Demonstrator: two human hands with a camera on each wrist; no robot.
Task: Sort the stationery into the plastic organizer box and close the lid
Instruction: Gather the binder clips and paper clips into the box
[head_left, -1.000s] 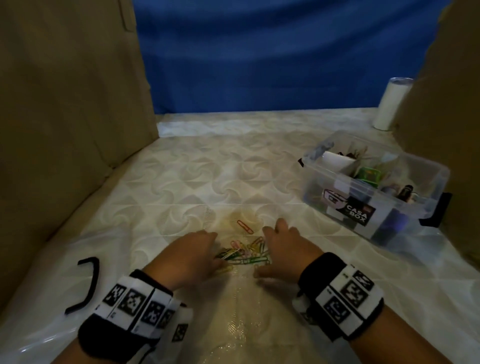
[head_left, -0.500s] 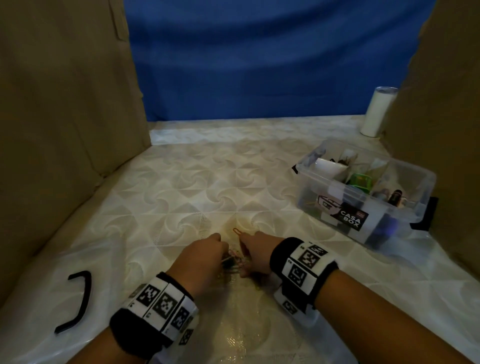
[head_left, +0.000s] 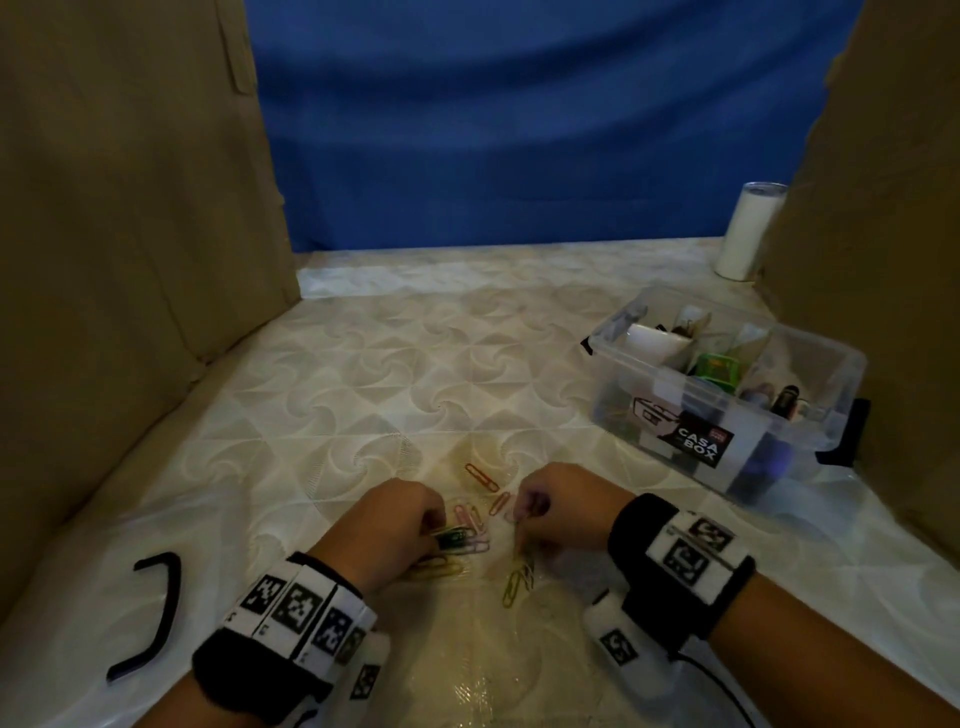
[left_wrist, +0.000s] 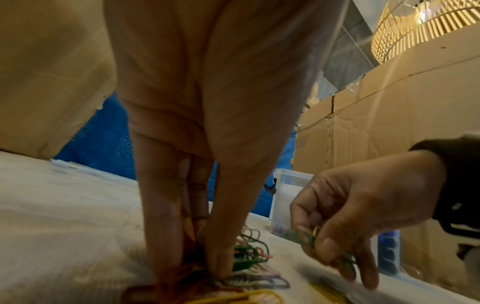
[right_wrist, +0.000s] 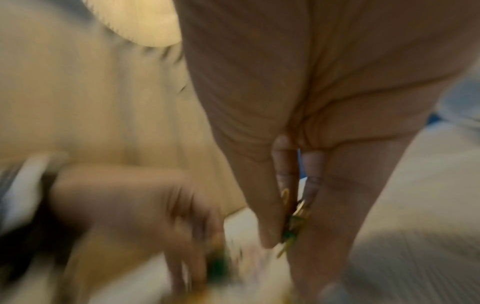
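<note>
**Both hands down in the paper clips**

On the pale quilted surface with its swirl pattern (head_left: 363, 395), near its front edge, we see a loose scatter of coloured wire paper clips (head_left: 475, 519), pink, red, green and yellow, lying between the two hands. The left hand (head_left: 387, 525) is lowered onto the left side of the scatter; in the left wrist view its fingertips (left_wrist: 219, 265) and thumb come together in a narrow pinch on the clips lying on the surface, green and pink ones just beside them. The right hand (head_left: 563, 506) is raised a little off the surface and grips a small bunch of green and yellow clips between thumb and curled fingers; the right wrist view is blurred, but the bunch of held clips (right_wrist: 292, 224) shows against the thumb. A single red paper clip (head_left: 480, 477) lies apart, just beyond the hands, and a few yellow-green ones (head_left: 517, 584) lie below the right hand.

The clear plastic organizer box with a black "CASA BOX" label (head_left: 810, 426) stands well to the right and farther back, open on top, its compartments holding a white item, a green item and some dark ones that we cannot make out. We cannot tell where its lid is. A white cylinder (head_left: 748, 231) stands behind the box. A curved black strip (head_left: 156, 618) lies at the left. Brown cardboard walls (head_left: 119, 208) flank the surface, with blue cloth (head_left: 519, 130) behind.
</note>
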